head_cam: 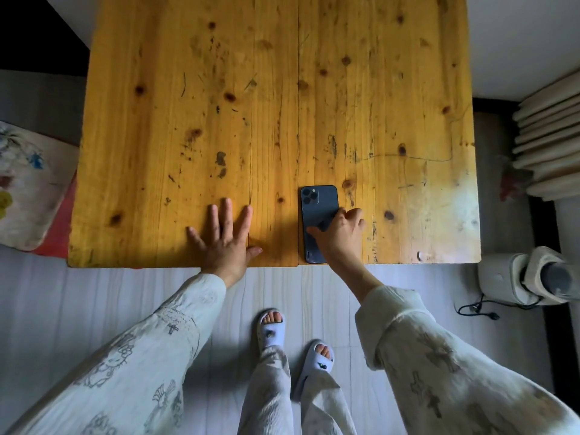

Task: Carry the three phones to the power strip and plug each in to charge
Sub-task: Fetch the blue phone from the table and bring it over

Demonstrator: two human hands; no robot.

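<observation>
A dark blue phone (318, 206) lies face down near the front edge of the yellow wooden table (219, 105), its camera cluster toward the far end. My right hand (340, 235) rests on the phone's lower half, thumb on its left side and fingers curled over its right edge. My left hand (224, 238) lies flat on the tabletop to the left of the phone, fingers spread, holding nothing. Only this one phone is in view. No power strip or charging cable end shows on the table.
A floral cushion (22, 183) sits left of the table. A white radiator (552, 146) stands at the right. A white appliance (527, 277) with a black cord and plug (480, 309) sits on the floor at the right. My slippered feet (292, 343) stand on pale floorboards.
</observation>
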